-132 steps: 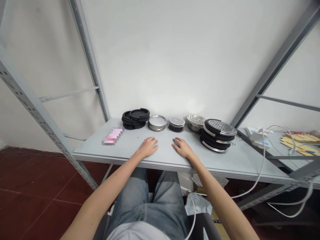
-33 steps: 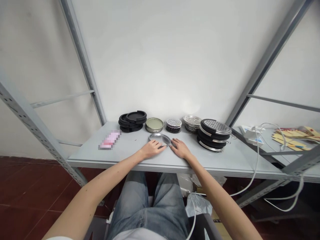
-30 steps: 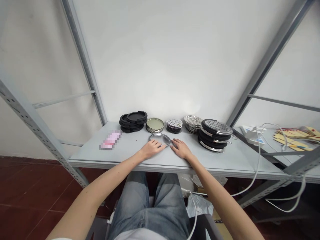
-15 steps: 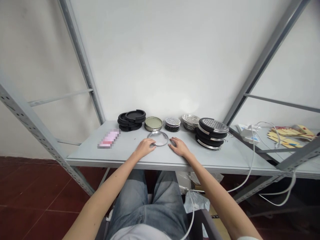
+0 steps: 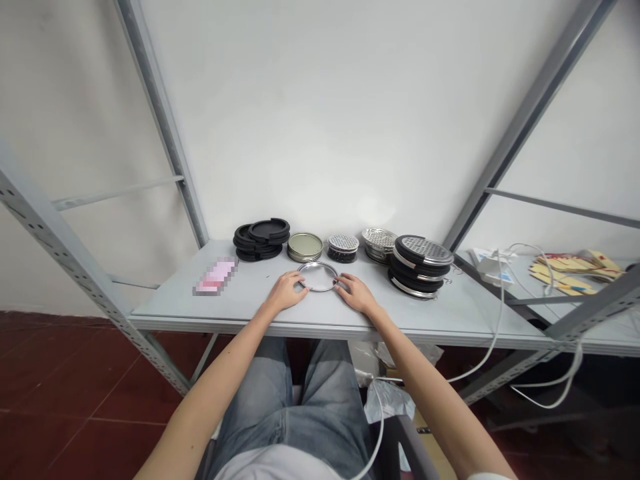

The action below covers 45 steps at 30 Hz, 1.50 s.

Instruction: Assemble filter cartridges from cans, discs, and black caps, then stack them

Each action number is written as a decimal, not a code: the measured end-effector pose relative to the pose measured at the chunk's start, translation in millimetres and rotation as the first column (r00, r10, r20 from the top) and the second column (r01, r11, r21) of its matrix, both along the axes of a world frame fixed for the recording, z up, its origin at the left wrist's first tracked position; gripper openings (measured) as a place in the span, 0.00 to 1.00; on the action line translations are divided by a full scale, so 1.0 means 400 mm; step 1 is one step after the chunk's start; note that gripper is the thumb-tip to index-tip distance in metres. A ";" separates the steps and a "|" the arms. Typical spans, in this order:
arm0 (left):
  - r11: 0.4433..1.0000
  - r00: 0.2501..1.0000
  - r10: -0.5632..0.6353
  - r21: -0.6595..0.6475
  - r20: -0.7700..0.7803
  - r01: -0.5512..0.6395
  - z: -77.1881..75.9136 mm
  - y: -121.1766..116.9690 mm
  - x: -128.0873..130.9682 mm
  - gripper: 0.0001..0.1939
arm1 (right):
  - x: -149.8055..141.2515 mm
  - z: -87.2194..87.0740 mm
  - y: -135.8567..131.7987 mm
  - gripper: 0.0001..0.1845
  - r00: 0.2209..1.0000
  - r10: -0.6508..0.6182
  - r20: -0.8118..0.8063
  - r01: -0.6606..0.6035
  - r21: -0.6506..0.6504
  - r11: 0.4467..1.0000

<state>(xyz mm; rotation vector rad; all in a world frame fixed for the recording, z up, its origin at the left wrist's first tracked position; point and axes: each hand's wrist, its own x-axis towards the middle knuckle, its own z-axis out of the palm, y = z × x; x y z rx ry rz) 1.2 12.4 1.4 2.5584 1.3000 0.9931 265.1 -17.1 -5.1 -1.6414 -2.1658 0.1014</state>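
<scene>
I have the left hand (image 5: 287, 291) at the left rim of the shallow metal dish (image 5: 319, 275), which lies on the tabletop (image 5: 235, 303) just below the frame's centre. The right hand (image 5: 357, 293) is at the right rim. On both, the fingers are partly curled and touch the rim; I cannot tell whether they grip it.
</scene>
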 end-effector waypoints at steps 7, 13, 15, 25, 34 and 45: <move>0.998 0.999 -0.015 -0.069 -0.039 0.013 -0.011 0.010 -0.005 0.22 | 0.003 -0.006 0.002 0.26 0.999 -0.028 -0.030 0.029 0.049 0.998; 0.994 0.999 -0.013 -0.111 -0.041 0.008 -0.007 0.004 -0.007 0.21 | 0.001 0.001 -0.003 0.27 0.999 -0.024 -0.043 0.026 0.047 0.999; 0.994 0.999 -0.017 -0.111 -0.040 0.012 -0.006 0.002 -0.007 0.22 | 0.000 0.004 -0.005 0.27 0.998 -0.032 -0.050 0.034 0.040 0.999; 0.994 0.991 -0.102 -0.042 -0.091 0.099 0.008 -0.010 -0.006 0.22 | -0.001 0.005 -0.004 0.25 0.996 -0.044 -0.081 0.048 0.045 0.998; 0.967 0.956 -0.227 -0.159 -0.187 0.198 0.025 -0.022 -0.003 0.24 | 0.000 0.000 -0.001 0.24 0.996 -0.047 -0.074 0.051 0.061 0.997; 0.960 0.945 -0.263 -0.152 -0.193 0.236 0.024 -0.020 -0.006 0.21 | 0.014 -0.023 0.025 0.23 0.988 -0.037 -0.149 0.046 0.057 0.997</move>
